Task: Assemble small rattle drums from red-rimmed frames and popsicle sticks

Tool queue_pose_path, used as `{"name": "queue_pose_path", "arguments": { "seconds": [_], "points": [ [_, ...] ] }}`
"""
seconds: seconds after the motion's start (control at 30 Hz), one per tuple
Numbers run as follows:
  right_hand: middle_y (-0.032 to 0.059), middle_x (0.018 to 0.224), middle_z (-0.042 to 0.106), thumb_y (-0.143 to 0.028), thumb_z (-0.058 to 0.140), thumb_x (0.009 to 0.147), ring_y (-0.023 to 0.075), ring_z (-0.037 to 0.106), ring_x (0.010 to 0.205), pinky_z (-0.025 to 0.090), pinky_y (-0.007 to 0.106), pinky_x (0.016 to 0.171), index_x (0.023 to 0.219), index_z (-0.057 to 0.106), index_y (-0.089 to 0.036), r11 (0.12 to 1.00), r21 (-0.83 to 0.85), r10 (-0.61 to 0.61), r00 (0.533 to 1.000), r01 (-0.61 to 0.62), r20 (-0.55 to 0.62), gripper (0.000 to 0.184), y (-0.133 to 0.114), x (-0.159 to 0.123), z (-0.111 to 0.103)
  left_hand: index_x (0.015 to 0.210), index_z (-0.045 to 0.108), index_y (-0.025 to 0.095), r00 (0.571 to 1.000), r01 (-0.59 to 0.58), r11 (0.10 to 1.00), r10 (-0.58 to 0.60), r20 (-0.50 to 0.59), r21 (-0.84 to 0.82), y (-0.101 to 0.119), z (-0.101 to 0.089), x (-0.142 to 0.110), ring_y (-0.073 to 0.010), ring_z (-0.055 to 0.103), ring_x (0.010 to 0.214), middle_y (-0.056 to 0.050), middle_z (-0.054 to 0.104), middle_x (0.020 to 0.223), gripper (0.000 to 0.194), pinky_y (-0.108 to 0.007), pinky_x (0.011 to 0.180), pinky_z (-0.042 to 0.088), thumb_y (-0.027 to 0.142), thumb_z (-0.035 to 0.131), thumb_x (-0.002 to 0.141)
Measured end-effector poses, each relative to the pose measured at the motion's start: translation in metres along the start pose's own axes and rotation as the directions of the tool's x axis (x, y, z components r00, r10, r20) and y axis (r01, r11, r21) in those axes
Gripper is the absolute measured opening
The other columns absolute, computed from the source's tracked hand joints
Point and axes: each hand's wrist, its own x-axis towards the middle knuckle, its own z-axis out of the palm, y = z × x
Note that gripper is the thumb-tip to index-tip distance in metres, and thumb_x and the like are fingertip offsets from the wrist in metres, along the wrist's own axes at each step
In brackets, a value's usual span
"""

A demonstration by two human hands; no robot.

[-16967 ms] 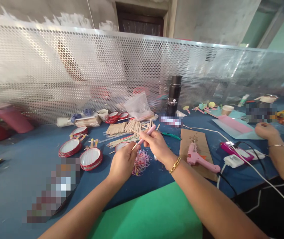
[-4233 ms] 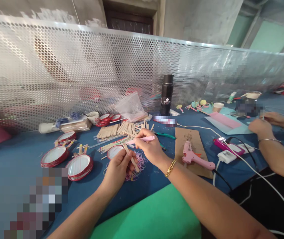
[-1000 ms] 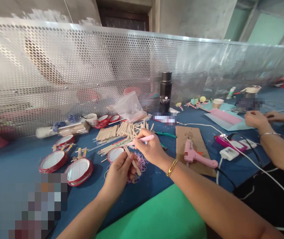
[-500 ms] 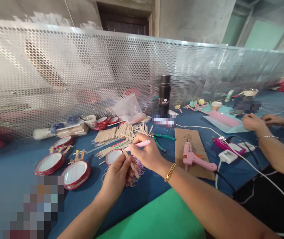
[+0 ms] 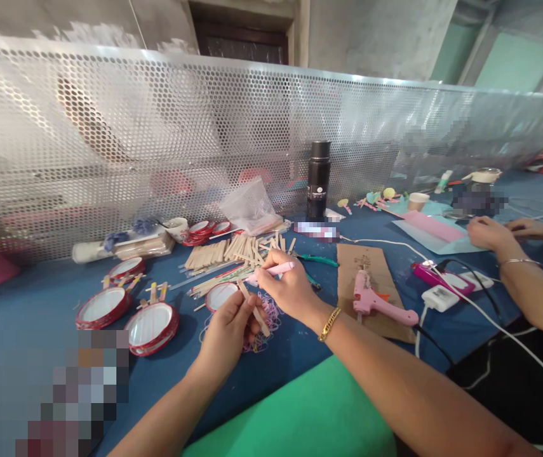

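My left hand (image 5: 233,324) is closed on a flat wooden craft stick (image 5: 255,310), pinched between thumb and fingers and held at a slant. In my right hand (image 5: 286,284) is a pink marker pen (image 5: 278,270), gripped as for writing. Its tip lies close to the stick's upper end; whether they touch I cannot tell. Beneath my hands is a tangle of pastel rubber bands (image 5: 271,320). Just behind the left hand sits a round red-rimmed piece with a white face (image 5: 221,296). Piles of craft sticks (image 5: 211,254) lie beyond it.
A pink glue gun (image 5: 378,304) rests on cardboard (image 5: 347,254) to the right. Behind stand a black bottle (image 5: 319,184) and green-handled pliers (image 5: 319,260). Red-rimmed drum-like rounds (image 5: 152,328) sit left. Another person's hands (image 5: 490,235), a power strip (image 5: 442,279) and cables are at right.
The view has shifted slightly, so things on the table appear a little further right. Both hands keep their hold on the stick and the pen, with the pen tip still near the stick.
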Motion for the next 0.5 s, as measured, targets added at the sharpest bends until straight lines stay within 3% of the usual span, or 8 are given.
{"name": "queue_pose_path", "arguments": {
  "seconds": [0.5],
  "points": [
    [-0.0047, 0.063, 0.053, -0.028, 0.058, 0.084, 0.0117, 0.05, 0.06, 0.038, 0.024, 0.058, 0.068, 0.049, -0.021, 0.999, 0.04, 0.008, 1.0, -0.009, 0.019, 0.02, 0.0008, 0.0, 0.0005, 0.078, 0.057, 0.019, 1.0, 0.01, 1.0, -0.01, -0.005, -0.003, 0.0033, 0.0007, -0.0004, -0.007, 0.043, 0.039, 0.005, 0.054, 0.049, 0.046, -0.016, 0.037, 0.033, 0.064, 0.062, 0.076]
  ]
}}
